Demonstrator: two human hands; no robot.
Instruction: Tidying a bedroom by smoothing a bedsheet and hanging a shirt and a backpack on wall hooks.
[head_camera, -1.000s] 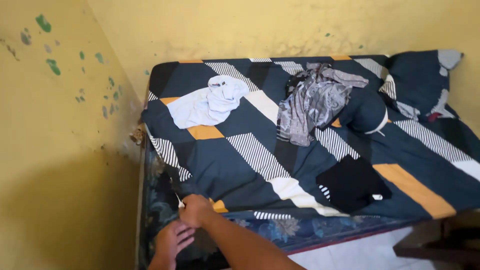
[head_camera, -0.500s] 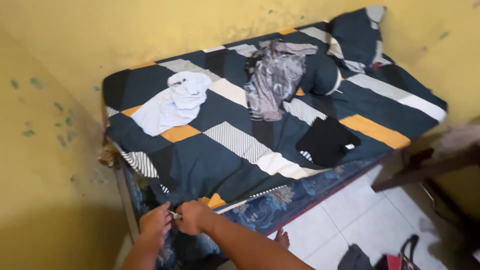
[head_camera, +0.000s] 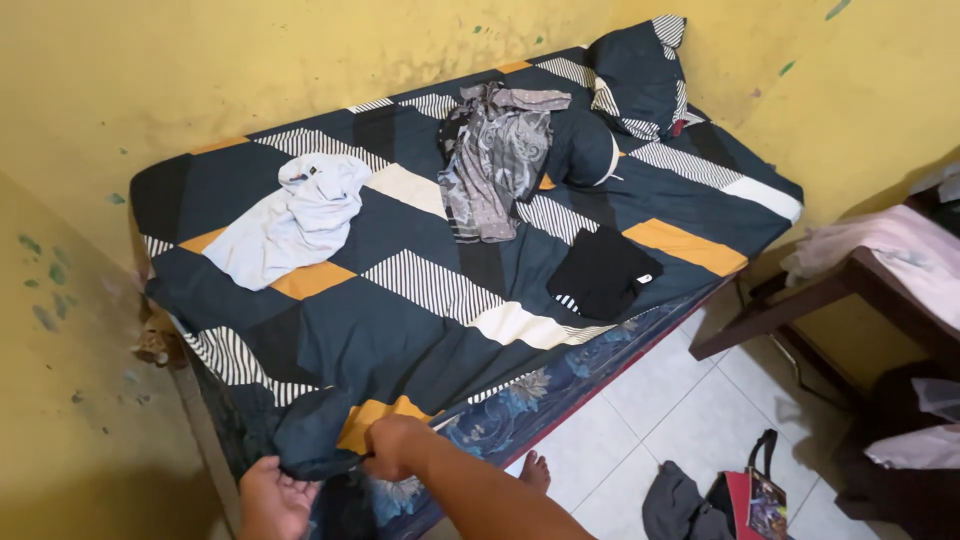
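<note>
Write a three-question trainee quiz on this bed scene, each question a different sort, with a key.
1. True or false: the right hand grips the corner of the patterned bedsheet.
2. Which garment lies nearest the bolster? A) pale blue shirt B) grey patterned garment C) folded black garment
3. Fill in: the left hand is under the sheet corner with its palm ____.

Key: 1 true; 2 B; 3 open
</note>
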